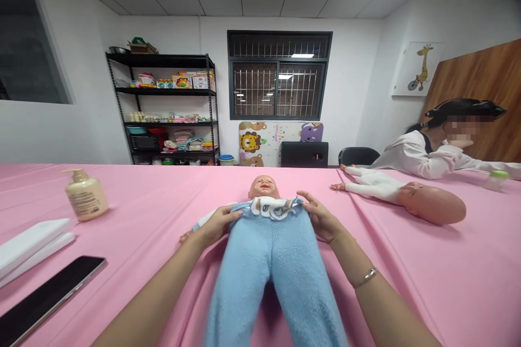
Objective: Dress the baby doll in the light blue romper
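Note:
A baby doll lies on its back on a pink tablecloth, its head away from me. Blue fleece trousers lie over its lower body, the legs stretching toward me. White cloth with a printed animal face shows at the waist. My left hand grips the waist edge at its left corner, beside the doll's arm. At the opposite corner, my right hand pinches the edge with its thumb, the index finger raised. Most of the doll's body is hidden beneath the clothing.
A pump bottle, folded white cloth and phone lie to the left. At right, a second doll in white lies near a seated person and a green-lidded jar. Shelves stand behind.

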